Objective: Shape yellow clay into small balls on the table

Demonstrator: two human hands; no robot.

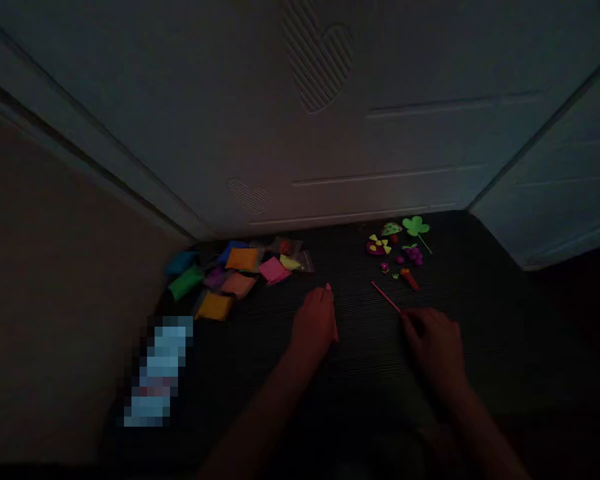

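Observation:
The scene is very dark. My left hand [314,325] rests on a dark striped table [360,347], fingers closed around a small pink piece that shows at its fingertip and right side. My right hand [433,343] lies to the right and grips a thin pink stick [386,297], which points up and left toward a group of small clay figures [397,250]: a green clover, a mushroom shape, purple grapes, an orange bit.
Several coloured clay packets [230,273] in green, orange, pink, blue and yellow lie at the table's back left. A blurred pale blue object [161,370] sits at the left edge. White panelled walls [360,133] close in behind and to the right.

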